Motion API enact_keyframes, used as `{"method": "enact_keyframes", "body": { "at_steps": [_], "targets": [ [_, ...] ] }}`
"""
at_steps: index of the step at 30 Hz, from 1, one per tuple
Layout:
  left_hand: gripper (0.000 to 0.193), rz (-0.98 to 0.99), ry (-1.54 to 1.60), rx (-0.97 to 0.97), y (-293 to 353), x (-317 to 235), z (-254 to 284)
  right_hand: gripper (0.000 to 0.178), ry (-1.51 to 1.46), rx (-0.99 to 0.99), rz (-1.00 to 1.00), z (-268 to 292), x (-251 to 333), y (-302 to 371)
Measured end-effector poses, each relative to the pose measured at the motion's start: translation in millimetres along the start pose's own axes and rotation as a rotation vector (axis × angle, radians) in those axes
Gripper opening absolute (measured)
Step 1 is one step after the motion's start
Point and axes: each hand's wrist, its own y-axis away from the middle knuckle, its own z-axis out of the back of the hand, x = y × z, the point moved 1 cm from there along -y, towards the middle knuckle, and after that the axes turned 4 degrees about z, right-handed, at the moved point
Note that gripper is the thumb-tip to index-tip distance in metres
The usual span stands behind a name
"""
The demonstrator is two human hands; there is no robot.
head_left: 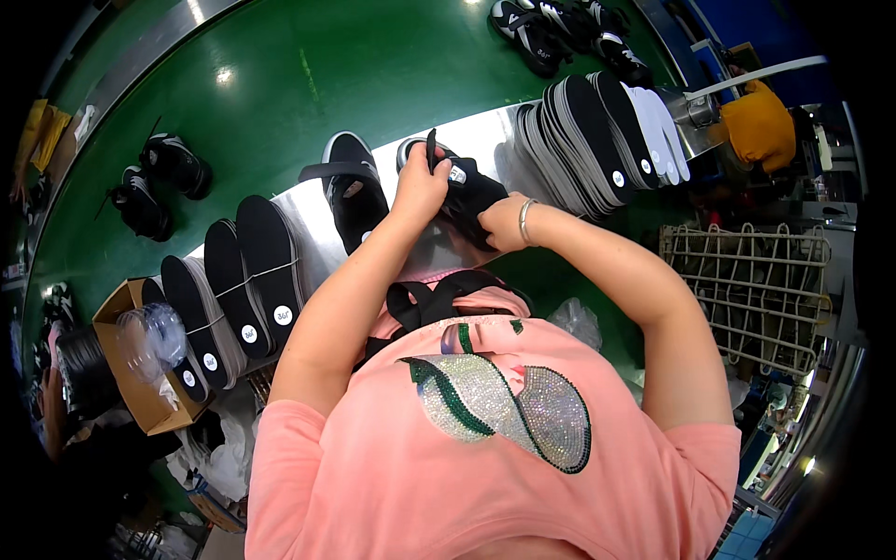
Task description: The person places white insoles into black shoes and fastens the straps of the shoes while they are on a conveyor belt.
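Head-worn fisheye looks steeply down; pink shirt sits close, green surface farther off.

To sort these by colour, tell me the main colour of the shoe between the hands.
The shoe is mostly black; the head view shows it best.

1. Metal surface: bright, narrow, running obliquely from lower left to upper right of frame.
2. On it, left of centre: one black shoe, strap across its upper part.
3. Centre: held black shoe at the metal surface; contact cannot be told.
4. Left: banded bundles of black insoles, grey edges, round white labels.
5. Upper right: fanned row of black insoles, white insoles at its right end.
6. Green surface: beyond, across top. Carries two black shoes, upper left; cluster of black-and-white shoes, top right.
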Motion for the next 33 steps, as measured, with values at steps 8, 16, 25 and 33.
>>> {"method": "enact_keyframes", "body": {
  "at_steps": [8, 16, 25, 33],
  "targets": [
    [0.020, -0.070, 0.077, 0.269, -2.6, -4.3, 6.4, 0.032, -1.565, -0.512, 0.021, -13.1, -20.5, -12.4],
    [0.019, -0.014, 0.062, 0.187, -2.4, -4.0, 2.3, 0.024, -1.550, -0.677, 0.069, -20.5, -17.3, -19.7],
    [0.020, 0.011, 0.014, 0.095, -5.9, -6.5, 12.8, 0.024, -1.550, -0.642, 0.171, -23.3, 6.6, -4.4],
    [0.019, -0.060, -0.009, 0.125, 2.0, -7.1, 13.5, 0.021, -1.515, -0.801, -0.051, -14.7, 11.2, -21.5]
  ]
}}
